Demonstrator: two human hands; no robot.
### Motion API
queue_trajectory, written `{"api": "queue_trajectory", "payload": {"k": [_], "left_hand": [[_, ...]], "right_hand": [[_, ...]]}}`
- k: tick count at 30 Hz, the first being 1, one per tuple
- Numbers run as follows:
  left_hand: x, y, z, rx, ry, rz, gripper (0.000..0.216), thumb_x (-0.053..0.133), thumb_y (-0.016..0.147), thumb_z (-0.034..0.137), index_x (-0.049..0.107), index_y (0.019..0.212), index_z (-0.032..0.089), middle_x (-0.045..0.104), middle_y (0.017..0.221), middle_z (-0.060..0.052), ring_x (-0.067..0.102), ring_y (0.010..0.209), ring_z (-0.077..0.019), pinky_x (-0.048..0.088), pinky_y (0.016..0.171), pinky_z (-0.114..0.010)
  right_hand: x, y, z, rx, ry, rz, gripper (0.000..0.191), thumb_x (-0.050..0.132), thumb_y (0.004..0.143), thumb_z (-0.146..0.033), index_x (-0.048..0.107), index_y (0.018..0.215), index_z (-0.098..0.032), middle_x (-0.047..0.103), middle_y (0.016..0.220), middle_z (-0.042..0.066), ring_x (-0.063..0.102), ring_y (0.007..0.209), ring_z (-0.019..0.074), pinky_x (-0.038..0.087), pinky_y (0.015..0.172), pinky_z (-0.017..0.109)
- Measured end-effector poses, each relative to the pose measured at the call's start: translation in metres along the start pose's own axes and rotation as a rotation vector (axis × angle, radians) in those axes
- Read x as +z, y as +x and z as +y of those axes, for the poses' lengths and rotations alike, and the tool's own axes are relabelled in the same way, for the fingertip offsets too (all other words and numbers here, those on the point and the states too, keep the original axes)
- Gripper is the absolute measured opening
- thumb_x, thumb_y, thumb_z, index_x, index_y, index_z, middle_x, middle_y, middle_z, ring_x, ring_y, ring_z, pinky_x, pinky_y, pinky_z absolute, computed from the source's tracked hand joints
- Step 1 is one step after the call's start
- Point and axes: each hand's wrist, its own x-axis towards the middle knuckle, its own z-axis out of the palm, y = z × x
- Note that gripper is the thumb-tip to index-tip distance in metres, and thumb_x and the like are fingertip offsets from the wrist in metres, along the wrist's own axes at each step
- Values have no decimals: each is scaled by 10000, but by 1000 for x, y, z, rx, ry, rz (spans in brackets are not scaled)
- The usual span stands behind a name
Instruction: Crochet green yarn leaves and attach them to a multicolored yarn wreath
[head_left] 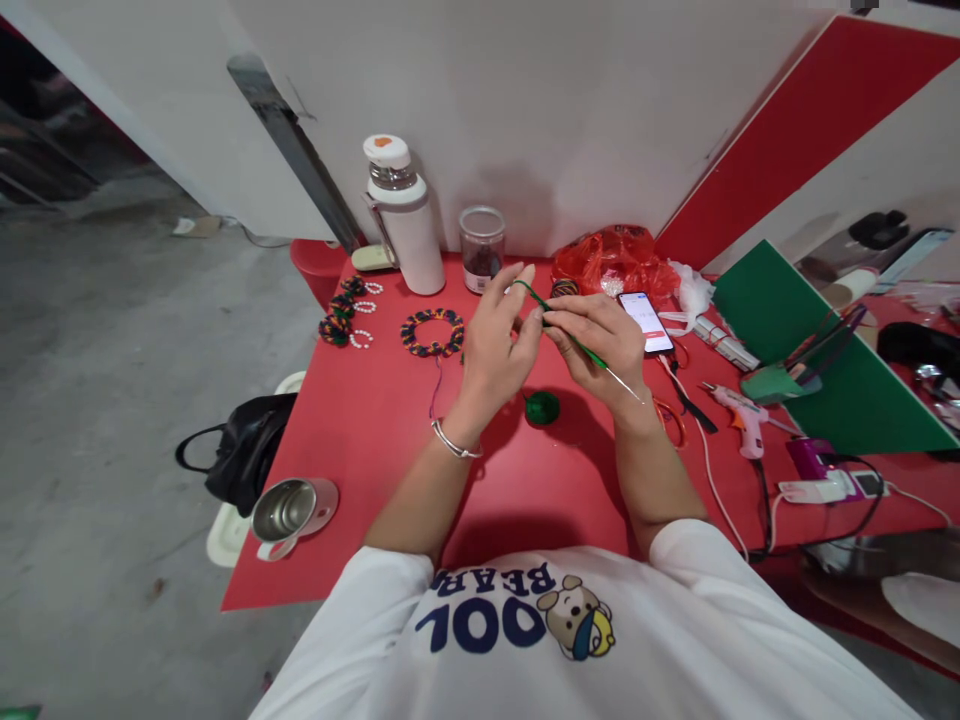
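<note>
Close together above the red tabletop (pixel 360 430), your left hand (pixel 499 340) pinches green yarn (pixel 534 293) and your right hand (pixel 604 335) grips a green-handled crochet hook (pixel 595 357). Hold the strand evenly taut; let the green yarn ball (pixel 541 408), inward of the tabletop's near edge, turn freely. Your T-shirt (pixel 510 685) reads "OOL BEAR".
</note>
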Motion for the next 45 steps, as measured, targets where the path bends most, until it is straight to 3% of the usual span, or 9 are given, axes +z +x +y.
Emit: {"api": "queue_trajectory", "payload": {"k": [4,8,12,17,23,31,35,39,45], "left_hand": [[-5,3,0,-73,-111,20,359,654,989,312,723,1333,233,722,1148,-73,604,696,-97,509,625,-230],[-7,5,4,-200,-284,62,281,717,907,250,800,1175,246,742,979,-24,458,564,-73,416,534,-233],[-9,6,6,-349,-459,60,304,775,836,259,819,1135,239,753,948,-20,434,534,-70,365,498,-252],[-9,8,5,-399,-527,49,323,784,790,221,823,1110,229,750,891,-15,480,544,-73,401,505,-245],[-5,6,3,-429,-540,117,248,725,923,333,829,1126,238,697,728,8,539,513,-96,447,499,-250],[-4,8,5,-328,-463,216,134,803,888,329,852,990,257,815,995,-54,730,944,-198,596,793,-320],[-6,7,6,-270,-447,220,161,799,841,233,856,991,250,818,964,-42,681,781,-155,549,709,-295],[-7,6,7,-278,-421,200,220,809,803,245,856,1018,256,791,888,-10,494,588,-93,409,549,-260],[-10,9,13,-296,-447,123,269,796,778,228,846,1041,247,767,852,-1,388,528,-71,333,497,-255]], "right_hand": [[-1,1,-3,-4,12,-1,189,667,1013,-220,742,1180,-265,799,1157,91,750,1012,218,617,870,405],[-1,1,-4,-34,11,-8,183,678,1005,-205,741,1169,-252,801,1144,99,750,999,213,619,857,396],[1,0,-4,-20,-41,-21,170,648,1028,-257,746,1166,-276,800,1147,88,752,1004,214,623,852,403],[6,-3,-4,-24,-46,-11,194,641,1034,-274,744,1198,-292,792,1174,87,744,1030,216,623,875,410],[8,-3,-5,-44,-102,-24,160,647,1032,-259,754,1149,-283,804,1158,77,753,1031,212,627,879,403],[8,-2,-7,-37,-75,-66,150,637,1041,-283,760,1127,-284,803,1146,75,754,1020,214,626,880,413],[6,-2,-5,-48,-45,-40,157,646,1034,-273,758,1144,-279,802,1136,80,754,1022,216,626,883,412],[2,-1,-3,-14,-40,-33,164,646,1032,-283,756,1154,-277,800,1154,93,754,1022,224,627,870,419],[2,-1,-2,-34,-14,24,161,663,1023,-262,753,1157,-268,801,1145,91,756,1002,211,630,856,404]]}}
